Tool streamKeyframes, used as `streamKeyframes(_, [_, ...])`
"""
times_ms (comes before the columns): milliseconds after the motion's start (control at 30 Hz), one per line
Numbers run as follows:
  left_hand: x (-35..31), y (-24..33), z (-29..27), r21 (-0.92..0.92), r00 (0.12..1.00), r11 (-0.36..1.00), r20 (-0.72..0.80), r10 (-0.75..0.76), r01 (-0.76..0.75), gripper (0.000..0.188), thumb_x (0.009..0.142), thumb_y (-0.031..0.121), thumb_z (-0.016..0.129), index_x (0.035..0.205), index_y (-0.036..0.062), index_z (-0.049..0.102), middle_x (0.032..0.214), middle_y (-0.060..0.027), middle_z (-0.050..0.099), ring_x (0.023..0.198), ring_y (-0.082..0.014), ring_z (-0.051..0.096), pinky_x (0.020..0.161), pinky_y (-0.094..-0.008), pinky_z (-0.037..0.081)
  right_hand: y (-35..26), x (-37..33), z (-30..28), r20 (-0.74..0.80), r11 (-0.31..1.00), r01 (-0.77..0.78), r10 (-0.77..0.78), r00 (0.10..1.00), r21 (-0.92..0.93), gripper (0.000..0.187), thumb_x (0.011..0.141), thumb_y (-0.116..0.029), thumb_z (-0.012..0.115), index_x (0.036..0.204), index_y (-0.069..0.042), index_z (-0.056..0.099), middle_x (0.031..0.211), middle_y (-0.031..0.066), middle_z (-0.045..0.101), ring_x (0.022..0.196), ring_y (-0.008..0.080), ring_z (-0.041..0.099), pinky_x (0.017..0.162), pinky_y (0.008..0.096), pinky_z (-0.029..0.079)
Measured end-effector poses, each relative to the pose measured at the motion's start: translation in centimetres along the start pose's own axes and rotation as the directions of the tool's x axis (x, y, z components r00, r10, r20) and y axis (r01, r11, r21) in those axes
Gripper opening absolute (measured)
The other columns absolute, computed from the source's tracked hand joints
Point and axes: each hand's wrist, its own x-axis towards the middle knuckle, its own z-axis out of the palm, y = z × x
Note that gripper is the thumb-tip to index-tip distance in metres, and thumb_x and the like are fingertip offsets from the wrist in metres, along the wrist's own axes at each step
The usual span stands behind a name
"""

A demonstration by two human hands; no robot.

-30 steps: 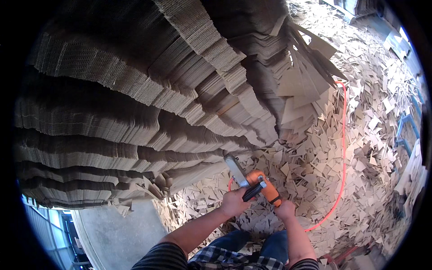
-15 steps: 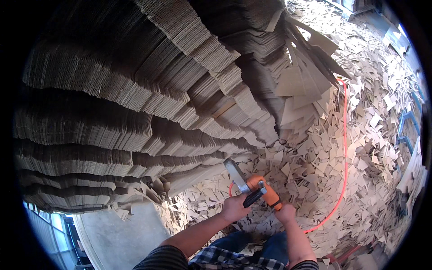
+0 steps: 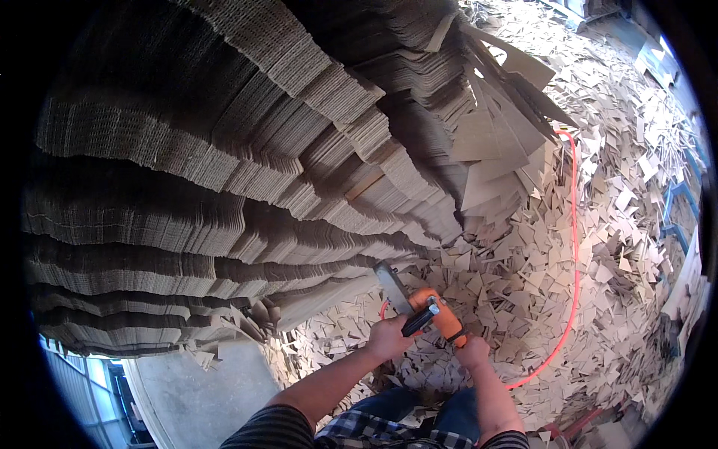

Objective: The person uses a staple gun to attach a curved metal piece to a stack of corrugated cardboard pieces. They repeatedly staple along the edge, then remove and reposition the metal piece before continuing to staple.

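I hold an orange power tool (image 3: 447,322) in both hands, low in front of the stacked cardboard. It has a long grey metal head (image 3: 393,288) and a black side handle (image 3: 420,320). My left hand (image 3: 390,338) is closed around the side handle. At the tool's rear end, my right hand (image 3: 473,352) is wrapped round the orange body. The head's tip points up and left at the foot of the tall stack of corrugated cardboard (image 3: 247,176); whether it touches the sheets I cannot tell.
Loose cardboard scraps (image 3: 523,292) cover the floor around my legs and to the right. A red-orange hose (image 3: 574,247) curves across them. Bent cardboard flaps (image 3: 497,138) stick out of the stack's right end. Bare grey concrete (image 3: 206,389) shows at lower left, and blue metal frames (image 3: 677,206) at far right.
The stack has shifted slightly left in the view. The tool has turned and moved a little within it; both hands keep their hold.
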Motion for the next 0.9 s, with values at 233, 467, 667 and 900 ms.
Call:
streamKeyframes(233, [0.8,0.1,1.1,0.021,0.996,0.998,0.057,-0.063,0.062,0.033,0.069,0.029,0.068,0.09,0.0063,0.056,0.07,-0.0146,0.062,0.065,-0.0332,0.063,0.059,-0.0431,0.05,1.8,1.2,1.7,0.009,1.0,-0.015,0.015,1.0,-0.016,0.035,0.065,-0.03,0.067,0.095,-0.011,0.063,0.083,0.0118,0.067,0.08,0.0304,0.065,0.069,0.0417,0.052])
streamKeyframes(467, [-0.1,0.7,1.2,-0.012,0.99,0.996,0.111,-0.089,0.091,0.033,0.069,0.029,0.067,0.09,0.0062,0.056,0.073,-0.0146,0.063,0.068,-0.0339,0.063,0.061,-0.0438,0.051,1.5,0.3,0.9,0.029,1.0,-0.004,0.004,1.0,-0.004,0.04,0.066,-0.034,0.068,0.098,-0.012,0.063,0.084,0.0122,0.067,0.08,0.0301,0.065,0.069,0.041,0.052])
streamKeyframes(667, [0.5,0.3,0.3,-0.021,1.0,1.0,0.028,-0.013,0.014,0.033,0.068,0.027,0.067,0.091,0.0076,0.056,0.073,-0.0143,0.062,0.067,-0.0336,0.063,0.06,-0.0437,0.05,1.2,0.7,0.8,-0.016,1.0,0.002,-0.002,1.0,0.027,0.031,0.065,-0.027,0.068,0.089,-0.008,0.062,0.08,0.0154,0.065,0.081,0.0344,0.063,0.071,0.0425,0.05])
streamKeyframes(900, [1.5,0.9,0.7,-0.007,0.993,0.995,0.068,-0.1,0.101,0.033,0.068,0.026,0.068,0.092,0.0075,0.056,0.075,-0.0147,0.062,0.07,-0.033,0.063,0.062,-0.043,0.051,2.1,2.4,1.4,-0.002,1.0,0.008,-0.008,1.0,0.009,0.03,0.069,-0.029,0.065,0.091,-0.009,0.062,0.081,0.0146,0.066,0.082,0.0337,0.063,0.071,0.043,0.05])
